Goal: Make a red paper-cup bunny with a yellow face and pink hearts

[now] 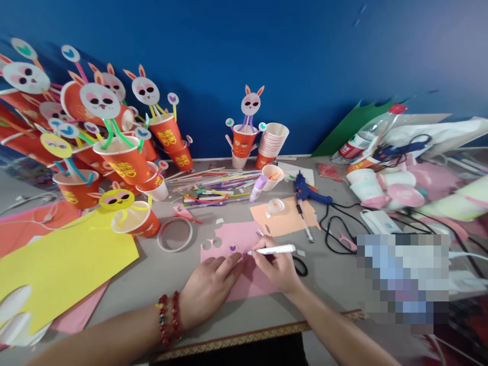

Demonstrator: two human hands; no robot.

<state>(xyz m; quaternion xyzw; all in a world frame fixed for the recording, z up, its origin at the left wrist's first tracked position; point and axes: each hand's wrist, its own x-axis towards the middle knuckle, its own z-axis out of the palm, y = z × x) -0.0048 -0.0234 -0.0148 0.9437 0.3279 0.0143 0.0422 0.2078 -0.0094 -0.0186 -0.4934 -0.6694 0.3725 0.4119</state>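
A pink paper sheet (251, 284) with cut-out edges lies on the grey table in front of me. My right hand (276, 264) grips a white marker (280, 249), its tip pointing left and down at the sheet. My left hand (213, 279) rests on the sheet's left part, fingertips near the marker tip; whether something small is under them is hidden. Just above those fingers lies a small round piece (233, 248) with a purple heart shape. Behind the pink sheet is an orange paper sheet (284, 223) with a small clear cup (275, 206) on it.
Red paper cups (125, 162) with rabbit faces crowd the left. A tape roll (175, 235) and yellow paper (72, 254) lie nearer. Pipe cleaners (213, 180), a glue stick (258, 188) and stacked cups (273, 142) stand behind. A blue glue gun (310, 190) with black cable is right.
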